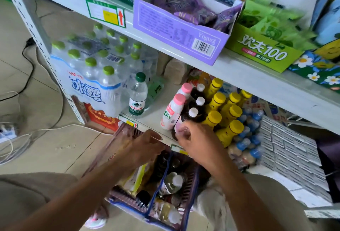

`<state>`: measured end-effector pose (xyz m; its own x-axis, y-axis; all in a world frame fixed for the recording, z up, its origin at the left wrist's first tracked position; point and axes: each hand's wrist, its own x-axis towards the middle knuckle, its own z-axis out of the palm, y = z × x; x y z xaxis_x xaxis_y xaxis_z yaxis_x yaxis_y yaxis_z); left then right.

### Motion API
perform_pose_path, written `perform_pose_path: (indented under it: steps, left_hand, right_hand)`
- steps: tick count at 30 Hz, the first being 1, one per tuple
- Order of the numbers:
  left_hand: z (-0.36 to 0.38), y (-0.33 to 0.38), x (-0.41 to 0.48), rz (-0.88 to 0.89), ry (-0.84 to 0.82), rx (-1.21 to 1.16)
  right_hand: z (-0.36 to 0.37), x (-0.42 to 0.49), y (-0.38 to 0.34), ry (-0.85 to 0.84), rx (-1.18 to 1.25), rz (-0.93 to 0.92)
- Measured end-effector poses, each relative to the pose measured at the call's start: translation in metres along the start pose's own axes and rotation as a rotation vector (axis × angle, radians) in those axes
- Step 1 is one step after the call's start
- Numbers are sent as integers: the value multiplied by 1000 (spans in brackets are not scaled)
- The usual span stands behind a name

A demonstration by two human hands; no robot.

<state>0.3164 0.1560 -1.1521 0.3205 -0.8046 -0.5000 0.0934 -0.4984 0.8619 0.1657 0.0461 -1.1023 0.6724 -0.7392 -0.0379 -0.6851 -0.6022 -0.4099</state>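
My right hand (195, 140) grips a dark bottle with a white cap (192, 114) at the front edge of the lower shelf (154, 120), its fingers curled round the pink label. Two more dark bottles (199, 102) stand behind it, with pink-capped white bottles (173, 111) to their left and yellow-capped bottles (230, 115) to their right. My left hand (147, 144) hovers with curled fingers over the far rim of a pink shopping basket (103, 157). Whether it holds anything is unclear. The basket stands on the floor below me and holds several bottles (173, 183) and packets.
A shrink-wrapped pack of green-capped water bottles (88, 76) and a single water bottle (138, 96) fill the shelf's left end. Blue-capped small bottles (248, 138) and stacked white boxes (290, 149) lie to the right. The upper shelf carries a purple yogurt box (176, 34) and a green box (261, 52). Cables (27, 76) trail across the floor.
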Motion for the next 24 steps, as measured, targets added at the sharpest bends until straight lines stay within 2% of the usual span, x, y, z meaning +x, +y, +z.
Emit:
perform_pose_path:
  steps: [5, 12, 16, 18, 24]
  left_hand:
    - [-5, 18, 7, 3, -19, -26]
    - [-13, 26, 35, -3, 14, 126]
    - [-19, 23, 44, 242, 177, 744]
    - [-16, 19, 50, 365, 244, 778]
    - [-23, 26, 59, 574, 375, 638]
  right_hand:
    - [-22, 68, -12, 230, -35, -173]
    - [5, 111, -5, -20, -154, -8]
    - [11, 119, -6, 45, -151, -61]
    - [16, 118, -9, 80, -119, -98]
    - [21, 102, -21, 296, -62, -250]
